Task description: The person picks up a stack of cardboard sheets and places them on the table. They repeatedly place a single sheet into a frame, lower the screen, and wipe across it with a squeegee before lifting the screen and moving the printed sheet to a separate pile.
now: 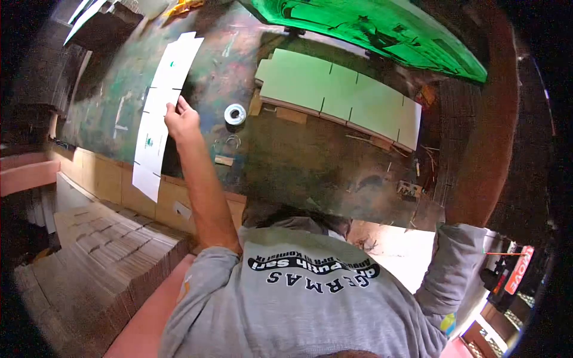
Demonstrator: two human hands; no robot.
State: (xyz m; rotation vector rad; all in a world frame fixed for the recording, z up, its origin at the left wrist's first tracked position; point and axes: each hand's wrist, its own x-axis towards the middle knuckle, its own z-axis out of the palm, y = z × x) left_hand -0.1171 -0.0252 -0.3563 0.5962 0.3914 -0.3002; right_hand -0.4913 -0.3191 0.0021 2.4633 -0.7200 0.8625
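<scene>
My left hand (182, 124) pinches the right edge of a long white card blank (156, 122) between thumb and fingers. The blank has small green prints and slits along its edges, and it slants over the left part of the worktable (209, 77). My right forearm (486, 149) reaches up along the right side, and the hand lies beyond the top edge of the view. Near it, a green screen-printing frame (382, 36) is tilted up. Below the frame lies a stack of pale, slitted card blanks (340, 95), tinted green by the light.
A roll of tape (235, 114) sits on the table between my left hand and the stack. A small wooden piece (224, 161) lies nearer me. Large stacks of cut card (113, 256) stand at lower left. Yellow cloth-like material (182, 8) is at the far edge.
</scene>
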